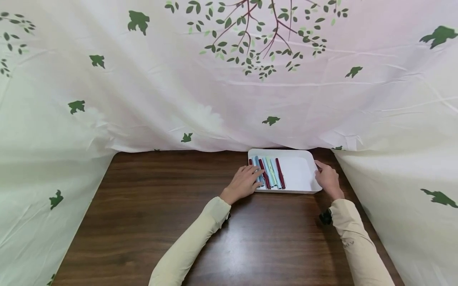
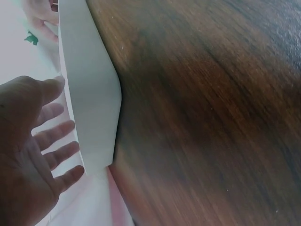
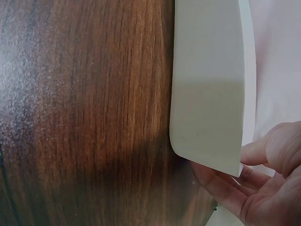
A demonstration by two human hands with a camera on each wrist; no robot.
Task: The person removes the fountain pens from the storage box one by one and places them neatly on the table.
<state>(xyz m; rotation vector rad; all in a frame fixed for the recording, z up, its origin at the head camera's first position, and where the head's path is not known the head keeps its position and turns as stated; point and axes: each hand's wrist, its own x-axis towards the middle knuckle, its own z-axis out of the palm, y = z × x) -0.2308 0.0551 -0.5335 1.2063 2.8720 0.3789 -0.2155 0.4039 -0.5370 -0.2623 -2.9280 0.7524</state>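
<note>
A shallow white tray (image 1: 299, 171) stands at the back right of the table. Its left part holds several slim pen-like sticks (image 1: 273, 172), in dark red, light blue, grey-blue and pale green, lying side by side. My left hand (image 1: 243, 182) reaches over the tray's left end with fingers spread above the leftmost sticks, partly covering them. In the left wrist view those fingers (image 2: 56, 134) are nearly straight, tips at the tray's rim. At the other end my right hand (image 1: 328, 180) grips the tray; in the right wrist view, thumb above and fingers (image 3: 218, 188) under its edge.
The dark wooden table (image 1: 171, 190) extends to the left and front of the tray. A pale cloth (image 1: 222, 99) printed with leaves and birds hangs along the back and both sides, close behind the tray. A dark wrist device (image 1: 325, 217) shows below the right hand.
</note>
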